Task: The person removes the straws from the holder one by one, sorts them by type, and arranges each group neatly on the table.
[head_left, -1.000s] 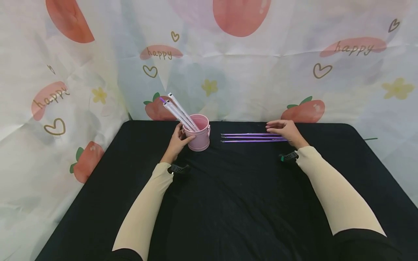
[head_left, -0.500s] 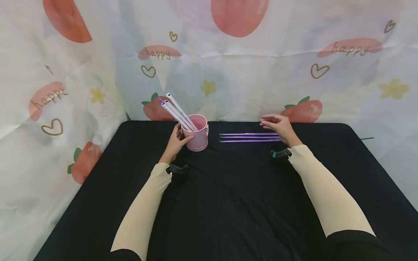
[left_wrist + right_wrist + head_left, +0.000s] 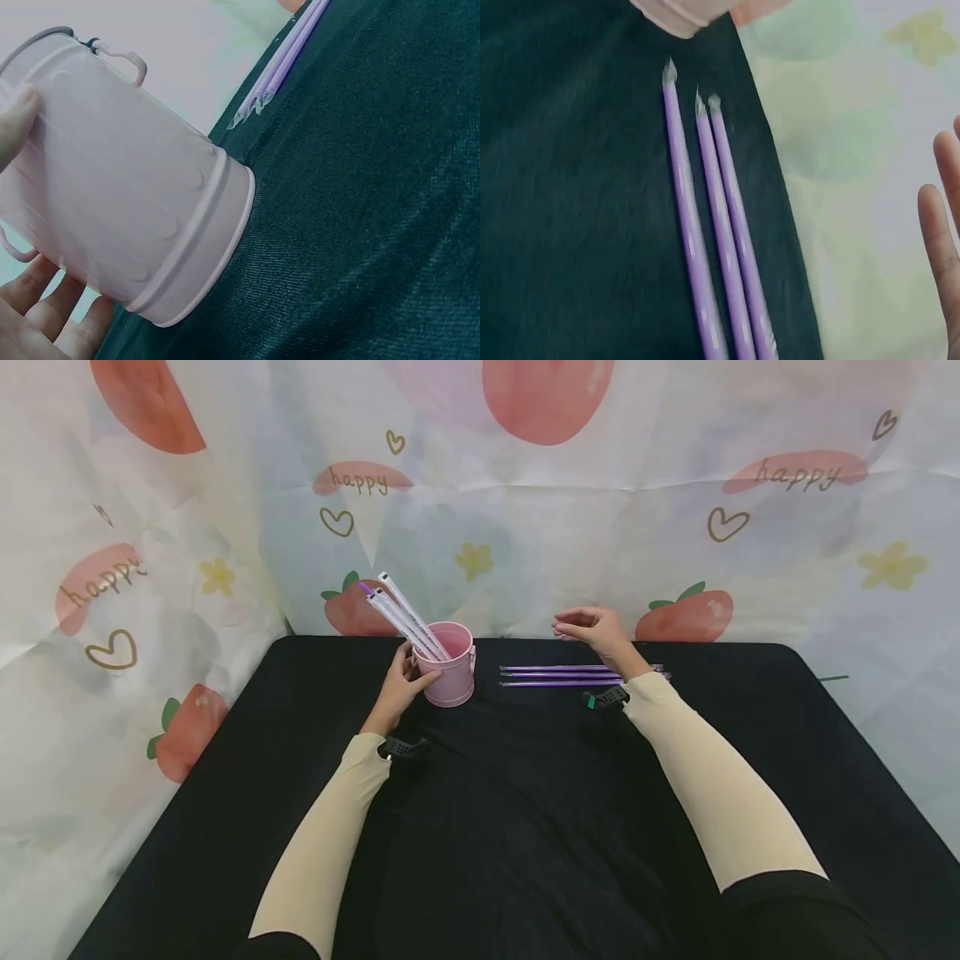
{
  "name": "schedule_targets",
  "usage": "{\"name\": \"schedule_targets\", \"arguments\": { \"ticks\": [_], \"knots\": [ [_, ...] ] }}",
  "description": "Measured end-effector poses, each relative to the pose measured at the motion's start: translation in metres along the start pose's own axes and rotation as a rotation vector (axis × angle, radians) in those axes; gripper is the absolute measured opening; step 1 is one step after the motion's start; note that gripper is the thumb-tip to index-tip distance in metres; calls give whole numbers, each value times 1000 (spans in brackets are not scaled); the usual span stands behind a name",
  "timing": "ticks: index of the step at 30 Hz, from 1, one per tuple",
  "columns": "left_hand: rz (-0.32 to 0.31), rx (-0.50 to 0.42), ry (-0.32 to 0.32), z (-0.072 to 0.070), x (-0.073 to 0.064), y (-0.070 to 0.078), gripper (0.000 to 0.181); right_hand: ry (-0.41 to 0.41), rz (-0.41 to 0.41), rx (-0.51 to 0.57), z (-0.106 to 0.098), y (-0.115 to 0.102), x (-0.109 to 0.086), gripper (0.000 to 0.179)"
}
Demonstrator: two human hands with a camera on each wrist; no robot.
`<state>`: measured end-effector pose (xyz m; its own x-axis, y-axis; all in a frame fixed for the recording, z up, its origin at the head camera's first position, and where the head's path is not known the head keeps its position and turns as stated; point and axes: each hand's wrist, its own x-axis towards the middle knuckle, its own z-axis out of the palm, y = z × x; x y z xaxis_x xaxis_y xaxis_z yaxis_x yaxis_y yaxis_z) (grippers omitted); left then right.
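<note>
My left hand (image 3: 397,689) grips a small pink bucket (image 3: 450,681) from its left side, the thumb on the front wall and the fingers round the back. Several slim white sticks (image 3: 408,622) with dark printing lean to the left inside it, along with one purple tip (image 3: 365,587). My right hand (image 3: 596,631) hovers above three thin purple sticks (image 3: 682,180), its fingers loosely bent and nothing seen in them. These sticks look like straws in clear wrapping and lie side by side on the black cloth. Their middle is partly covered by the right hand and wrist in the head view.
A black cloth (image 3: 525,818) covers the table. Behind and to the left hangs a pale printed curtain (image 3: 562,543), close to the table's back edge. A dark wrist strap mount (image 3: 606,697) sits at the right wrist, another mount (image 3: 405,747) at the left.
My right hand has moved left and slightly up over the purple sticks, toward the bucket. Their right ends now show behind the wrist. The left hand keeps its grip on the bucket.
</note>
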<state>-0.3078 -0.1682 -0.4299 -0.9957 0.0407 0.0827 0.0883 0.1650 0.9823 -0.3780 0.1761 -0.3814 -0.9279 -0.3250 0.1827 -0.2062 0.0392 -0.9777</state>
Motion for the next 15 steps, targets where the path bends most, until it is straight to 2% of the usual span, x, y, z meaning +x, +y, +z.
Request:
{"name": "schedule_targets", "arguments": {
  "ticks": [8, 15],
  "knots": [
    [2, 4, -11, 0, 1, -2, 75, -32, 6, -134, 25, -7, 15, 29],
    [-14, -22, -31, -1, -8, 16, 77, -84, 12, -165, 46, -14, 22, 27]
  ]
}}
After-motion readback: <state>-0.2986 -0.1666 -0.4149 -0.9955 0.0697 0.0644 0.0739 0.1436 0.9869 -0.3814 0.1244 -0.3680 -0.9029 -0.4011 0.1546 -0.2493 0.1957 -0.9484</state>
